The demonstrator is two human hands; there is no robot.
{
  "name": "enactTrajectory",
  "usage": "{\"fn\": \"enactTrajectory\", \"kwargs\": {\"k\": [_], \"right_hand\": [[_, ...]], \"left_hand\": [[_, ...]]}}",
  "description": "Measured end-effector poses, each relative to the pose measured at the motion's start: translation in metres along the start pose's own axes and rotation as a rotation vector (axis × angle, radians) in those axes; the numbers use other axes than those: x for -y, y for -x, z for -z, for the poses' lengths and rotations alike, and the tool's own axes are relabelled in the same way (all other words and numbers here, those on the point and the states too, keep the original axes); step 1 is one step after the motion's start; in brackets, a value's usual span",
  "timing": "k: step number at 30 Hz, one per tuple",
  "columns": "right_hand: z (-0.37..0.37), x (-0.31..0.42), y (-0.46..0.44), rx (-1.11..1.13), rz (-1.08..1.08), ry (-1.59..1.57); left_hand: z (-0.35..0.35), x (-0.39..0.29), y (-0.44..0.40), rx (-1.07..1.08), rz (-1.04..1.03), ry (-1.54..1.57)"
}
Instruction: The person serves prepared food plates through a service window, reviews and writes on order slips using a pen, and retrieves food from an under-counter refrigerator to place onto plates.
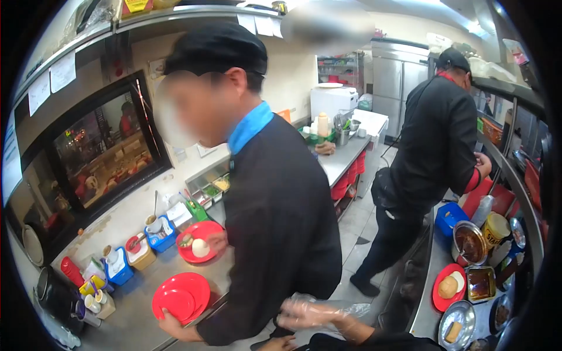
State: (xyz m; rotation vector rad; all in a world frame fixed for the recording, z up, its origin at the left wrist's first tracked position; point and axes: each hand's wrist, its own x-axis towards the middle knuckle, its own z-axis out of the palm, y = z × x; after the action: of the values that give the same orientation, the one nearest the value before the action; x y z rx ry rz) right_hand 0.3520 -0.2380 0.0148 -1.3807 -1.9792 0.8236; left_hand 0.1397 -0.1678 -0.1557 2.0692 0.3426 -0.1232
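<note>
My right hand (307,314) reaches in from the bottom edge, inside a loose clear plastic glove (354,309) whose cuff flares out around the wrist. Its fingers look stretched out and slightly blurred, with nothing seen between them. My left hand (278,344) shows only partly at the bottom edge, below the gloved one; its fingers are mostly cut off. Close in front stands a co-worker in a black jacket (281,205), whose hand grips stacked red plates (182,297). That person's other hand touches a red plate (213,230) holding a white rounded mound.
Sauce tubs in blue baskets (119,266) line the left counter (143,307). A second co-worker (430,134) stands at the right counter, which holds a red plate with a bun (448,286), metal bowls (456,325) and a blue container (451,219). Tiled floor (360,225) runs between.
</note>
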Motion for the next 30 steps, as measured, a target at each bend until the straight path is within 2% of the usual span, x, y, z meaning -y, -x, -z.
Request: {"fn": "enactTrajectory", "kwargs": {"k": [1,2,4,6,8,9,10,11,12,13,14,16,19,20,22,23,24,26,28,29,30], "right_hand": [[-0.002,0.014,-0.003,0.188,-0.015,-0.151],[-0.014,-0.006,-0.003,0.254,0.310,-0.268],[0.001,-0.013,-0.003,0.497,0.293,-0.377],[0.039,-0.031,0.001,0.433,0.298,-0.287],[0.080,-0.058,0.020,0.529,0.074,-0.382],[0.105,-0.073,0.029,0.640,-0.190,-0.437],[0.108,-0.113,0.049,0.315,0.122,-0.231],[0.127,-0.129,0.065,0.246,0.028,-0.121],[0.146,-0.141,0.079,0.236,-0.084,-0.105],[0.171,-0.145,0.087,0.285,-0.255,-0.047],[0.179,-0.160,0.102,0.194,-0.328,-0.015],[0.192,-0.202,0.121,0.159,-0.404,-0.003],[0.212,-0.246,0.129,0.155,-0.448,-0.032],[0.219,-0.261,0.125,0.169,-0.446,-0.032],[0.233,-0.296,0.117,0.199,-0.440,-0.037],[0.239,-0.313,0.111,0.167,-0.393,-0.067],[0.244,-0.332,0.104,0.124,-0.361,-0.098],[0.264,-0.362,0.079,0.246,-0.489,0.015],[0.287,-0.380,0.055,0.236,-0.542,0.053],[0.300,-0.390,0.041,0.222,-0.583,0.078],[0.312,-0.403,0.033,0.184,-0.638,0.208]], "left_hand": [[0.002,-0.016,-0.003,-0.003,-0.001,0.080],[0.004,-0.026,-0.010,-0.013,-0.027,0.158],[0.006,-0.044,-0.031,-0.035,-0.068,0.251],[0.001,-0.054,-0.067,-0.053,-0.115,0.305],[-0.001,-0.064,-0.112,-0.076,-0.195,0.378],[-0.005,-0.067,-0.136,-0.084,-0.225,0.400],[-0.010,-0.067,-0.162,-0.094,-0.253,0.409],[-0.022,-0.061,-0.187,-0.099,-0.296,0.394],[-0.034,-0.063,-0.209,-0.138,-0.234,0.362],[-0.031,-0.079,-0.224,-0.182,-0.067,0.367],[-0.025,-0.091,-0.243,-0.229,0.081,0.360],[-0.030,-0.067,-0.284,-0.279,0.136,0.334],[-0.025,-0.030,-0.342,-0.370,0.126,0.636],[-0.014,-0.022,-0.361,-0.379,0.130,0.645],[0.016,-0.007,-0.404,-0.508,0.180,0.903],[0.032,0.001,-0.428,-0.512,0.171,0.903],[0.050,0.012,-0.454,-0.654,0.184,0.986],[0.083,0.048,-0.511,-0.874,0.166,1.103],[0.111,0.092,-0.570,-1.093,0.188,1.210],[0.119,0.125,-0.607,-1.283,0.198,1.278],[0.140,0.135,-0.629,-1.319,0.162,1.302]]}}
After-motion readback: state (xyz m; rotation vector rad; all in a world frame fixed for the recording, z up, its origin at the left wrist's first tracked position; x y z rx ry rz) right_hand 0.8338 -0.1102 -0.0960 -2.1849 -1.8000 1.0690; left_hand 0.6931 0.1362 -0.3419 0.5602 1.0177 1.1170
